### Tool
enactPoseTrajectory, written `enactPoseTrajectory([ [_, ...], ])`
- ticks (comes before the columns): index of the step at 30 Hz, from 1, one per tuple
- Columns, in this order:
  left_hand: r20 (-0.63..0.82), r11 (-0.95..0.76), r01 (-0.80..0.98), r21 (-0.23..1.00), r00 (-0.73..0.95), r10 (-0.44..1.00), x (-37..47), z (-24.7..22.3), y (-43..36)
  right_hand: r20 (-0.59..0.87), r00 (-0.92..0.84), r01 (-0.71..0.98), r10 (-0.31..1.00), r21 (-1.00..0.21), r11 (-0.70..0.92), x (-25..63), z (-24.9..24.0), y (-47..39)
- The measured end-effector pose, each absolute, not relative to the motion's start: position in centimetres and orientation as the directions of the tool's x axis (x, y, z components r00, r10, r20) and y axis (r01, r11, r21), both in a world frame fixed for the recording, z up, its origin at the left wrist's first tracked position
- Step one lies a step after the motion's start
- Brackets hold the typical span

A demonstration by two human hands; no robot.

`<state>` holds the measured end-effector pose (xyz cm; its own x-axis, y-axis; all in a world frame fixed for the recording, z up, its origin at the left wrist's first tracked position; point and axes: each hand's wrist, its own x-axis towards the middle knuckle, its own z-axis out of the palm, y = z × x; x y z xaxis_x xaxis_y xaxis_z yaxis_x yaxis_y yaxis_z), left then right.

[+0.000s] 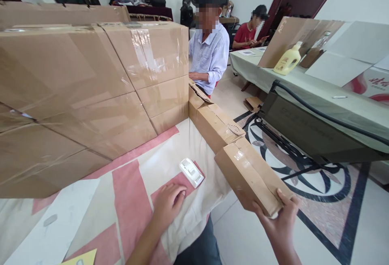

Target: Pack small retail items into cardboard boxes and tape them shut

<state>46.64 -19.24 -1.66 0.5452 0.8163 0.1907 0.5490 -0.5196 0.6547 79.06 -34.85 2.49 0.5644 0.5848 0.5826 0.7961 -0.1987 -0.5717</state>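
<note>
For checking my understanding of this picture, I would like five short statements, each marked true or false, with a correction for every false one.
1. The right hand grips the near end of a cardboard box. True.
2. The left hand is wrapped around the white object. False: the left hand lies on the cloth, beside the white object.
3. A yellow bottle is on the table with the pale green cover. True.
4. The tall wall of boxes is in the right half of the picture. False: the wall of boxes is on the left.
5. Yellow paper shows at the bottom edge. True.
</note>
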Motion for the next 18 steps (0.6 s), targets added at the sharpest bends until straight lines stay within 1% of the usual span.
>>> enactPoseTrajectory([
  [3,0.191,-0.522,0.550,0.652,0.547,0.815,46.7,-1.5,-19.2,0.580,0.577,0.783,0.575,-0.592,-0.189,78.5,2.7,-34.3],
  [8,0.178,-0.522,0.554,0.649,0.556,0.812,46.6,-1.4,-19.4,0.542,0.621,0.725,0.566,-0.671,-0.153,80.0,2.7,-36.1],
  [11,0.174,-0.520,0.552,0.652,0.558,0.811,46.5,-1.4,-19.5,0.541,0.635,0.721,0.552,-0.671,-0.172,81.2,2.9,-37.2],
  [14,0.169,-0.508,0.548,0.664,0.553,0.816,46.5,-1.4,-19.5,0.510,0.647,0.713,0.567,-0.669,-0.211,81.5,3.1,-36.5],
  [18,0.156,-0.486,0.535,0.691,0.547,0.823,46.4,-1.4,-19.4,0.533,0.614,0.738,0.582,-0.649,-0.184,81.0,2.7,-34.4],
])
